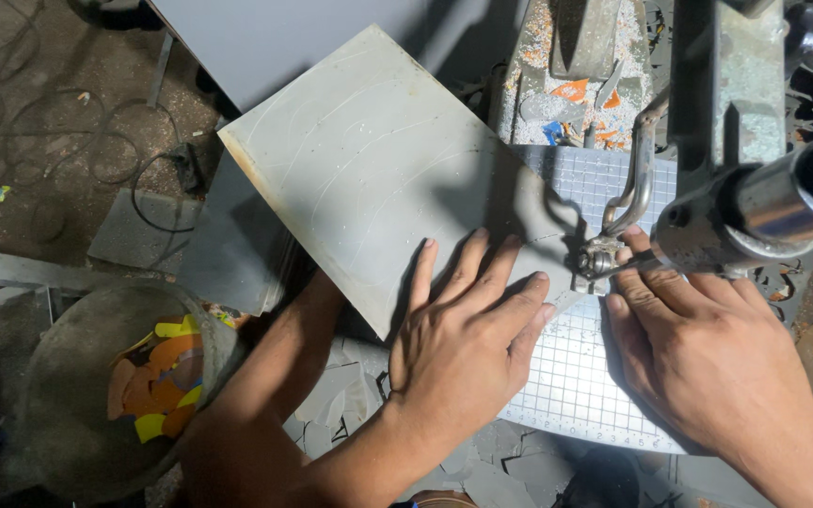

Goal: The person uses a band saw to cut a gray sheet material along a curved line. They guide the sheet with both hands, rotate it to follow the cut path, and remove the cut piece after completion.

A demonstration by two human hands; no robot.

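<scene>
Fingers [482, 282] of the left hand [468, 343] are lying spread and flat, pressing down on the near corner of the grey sheet [378, 160]; nothing is being gripped, palm is resting on top. Right hand [698, 353] is lying palm-down on the gridded worktop [576, 376], fingers extended and close together, fingertips touching the sheet's right-hand edge just beside the cutting head [599, 256] of the machine [755, 207]; also not clasping anything. Sheet is sitting tilted diagonally, its lower right edge meeting the cutting head, faint curved lines showing on its face. Its far corner is overhanging the worktop toward the floor [39, 141], with open room on that left and upper side. Right side is being crowded by the machine's arm and column. Grey offcuts [510, 466] are lying below the worktop's near edge. Round tub [58, 376] with orange and yellow scraps [157, 376] is standing at lower left, well apart from the sheet.
</scene>
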